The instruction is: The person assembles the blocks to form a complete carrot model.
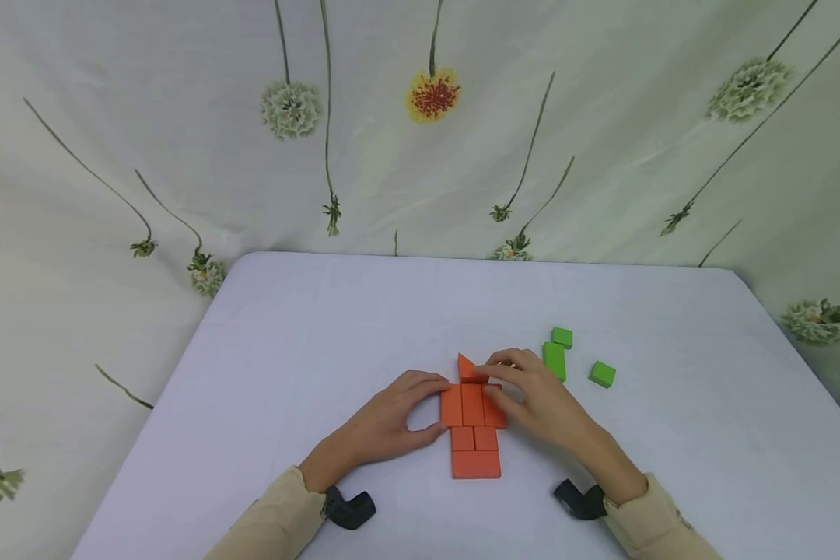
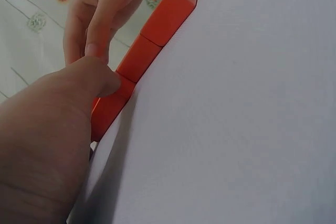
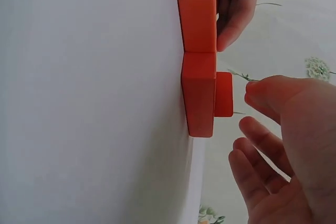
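Note:
Flat on the table lies a figure of orange wooden blocks: a wide block (image 1: 476, 464) nearest me, two small ones (image 1: 463, 439) behind it, then a row of three upright rectangles (image 1: 472, 404). An orange triangular block (image 1: 466, 369) is at the far end. My left hand (image 1: 399, 416) pinches the row's left rectangle (image 1: 451, 405), fingertips at its far corner and thumb at its near corner. Over the row's right rectangle (image 1: 495, 412) hovers my right hand (image 1: 542, 397), beside the triangle. Its thumb and fingers are spread apart in the right wrist view, with nothing between them.
Right of my right hand lie three green blocks: a small one (image 1: 562, 337), a longer one (image 1: 554, 360) touching it, and a separate one (image 1: 603, 374). A white cloth covers the table (image 1: 308, 327). Behind hangs a flower-printed curtain (image 1: 378, 171).

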`<act>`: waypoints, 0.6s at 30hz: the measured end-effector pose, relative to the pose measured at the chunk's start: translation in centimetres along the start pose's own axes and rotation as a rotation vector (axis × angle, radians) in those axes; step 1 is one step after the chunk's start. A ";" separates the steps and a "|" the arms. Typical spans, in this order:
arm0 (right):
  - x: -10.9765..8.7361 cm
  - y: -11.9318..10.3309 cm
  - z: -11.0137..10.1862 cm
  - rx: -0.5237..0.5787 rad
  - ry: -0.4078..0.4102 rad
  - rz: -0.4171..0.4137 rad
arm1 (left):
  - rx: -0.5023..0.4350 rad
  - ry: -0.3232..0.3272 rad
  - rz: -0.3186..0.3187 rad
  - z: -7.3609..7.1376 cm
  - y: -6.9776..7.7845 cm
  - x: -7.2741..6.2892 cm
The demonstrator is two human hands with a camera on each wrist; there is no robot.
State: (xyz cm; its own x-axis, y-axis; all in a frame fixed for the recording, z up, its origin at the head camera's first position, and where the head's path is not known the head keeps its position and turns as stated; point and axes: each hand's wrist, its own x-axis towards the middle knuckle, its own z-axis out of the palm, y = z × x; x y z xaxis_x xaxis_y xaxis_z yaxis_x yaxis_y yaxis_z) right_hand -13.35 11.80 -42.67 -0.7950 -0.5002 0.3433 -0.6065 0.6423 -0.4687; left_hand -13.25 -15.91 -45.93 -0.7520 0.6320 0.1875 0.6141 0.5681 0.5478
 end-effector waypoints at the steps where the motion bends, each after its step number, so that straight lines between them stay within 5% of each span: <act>1: 0.1 0.1 0.1 -0.017 -0.006 0.011 | 0.002 0.000 -0.001 0.0 0.0 0.0; 18: 0.3 0.6 0.3 -0.088 0.041 0.145 | 0.004 0.034 0.027 0.1 0.0 -0.1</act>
State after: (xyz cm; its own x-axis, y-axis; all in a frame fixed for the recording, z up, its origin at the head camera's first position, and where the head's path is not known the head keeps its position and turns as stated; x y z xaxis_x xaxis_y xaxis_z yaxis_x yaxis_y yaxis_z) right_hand -13.94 11.88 -43.07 -0.8731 -0.3755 0.3110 -0.4827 0.7555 -0.4430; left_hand -13.18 -15.90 -46.04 -0.7425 0.6292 0.2298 0.6354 0.5530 0.5389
